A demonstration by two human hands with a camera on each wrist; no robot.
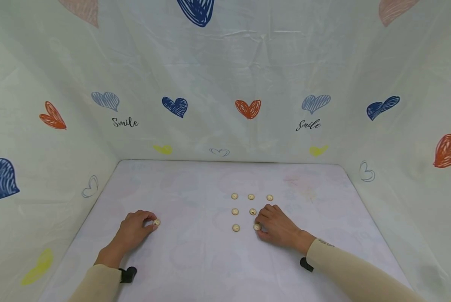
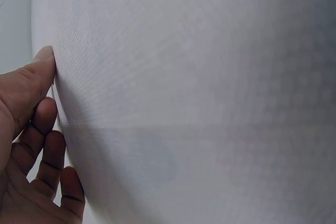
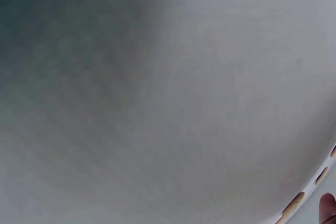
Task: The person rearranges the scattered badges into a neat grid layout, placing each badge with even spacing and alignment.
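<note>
At the left of the table, my left hand [image 1: 134, 228] pinches a small round pale wooden disc [image 1: 156, 222] between thumb and index finger, close to the tabletop. Further right, my right hand [image 1: 280, 226] has its thumb and fingers around another such disc [image 1: 257, 227], low at the table. That disc stands in the front row of a grid, right of a front-left disc [image 1: 236, 227]. In the left wrist view the thumb [image 2: 44, 64] and fingertips are at the white surface, with the disc hidden. Only one fingertip [image 3: 328, 208] shows in the right wrist view.
The middle row has two discs, one at left [image 1: 235, 212] and one [image 1: 252, 212] beside my right fingers. Behind them are three more, including a back-right disc [image 1: 270, 197]. A white-covered table [image 1: 187, 260] is enclosed by heart-printed sheeting [image 1: 218, 63].
</note>
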